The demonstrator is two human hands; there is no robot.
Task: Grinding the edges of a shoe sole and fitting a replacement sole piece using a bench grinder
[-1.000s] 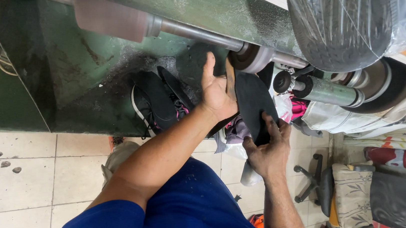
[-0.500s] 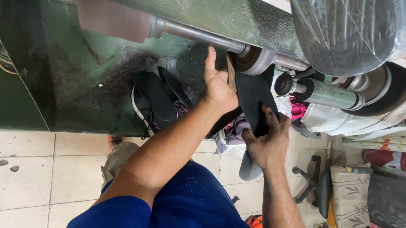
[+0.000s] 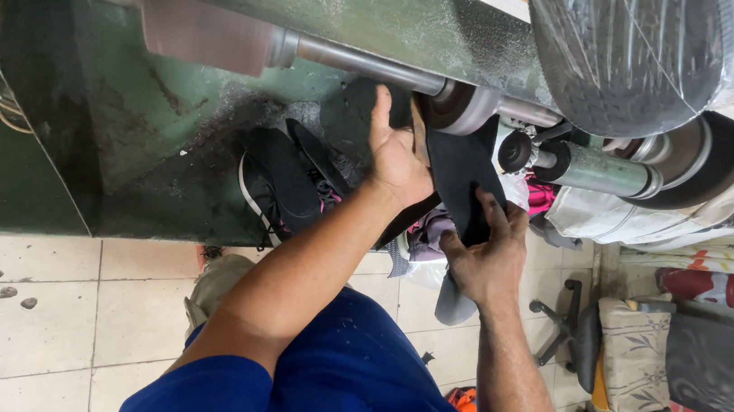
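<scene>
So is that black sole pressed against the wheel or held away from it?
Pressed against it: the sole's top edge meets the wheel, both hands gripping it.

Beige tiled floor [image 3: 54,339] at 8 o'clock; green machine housing [image 3: 135,158] at 11; swivel chair [image 3: 581,338] at 4.
</scene>
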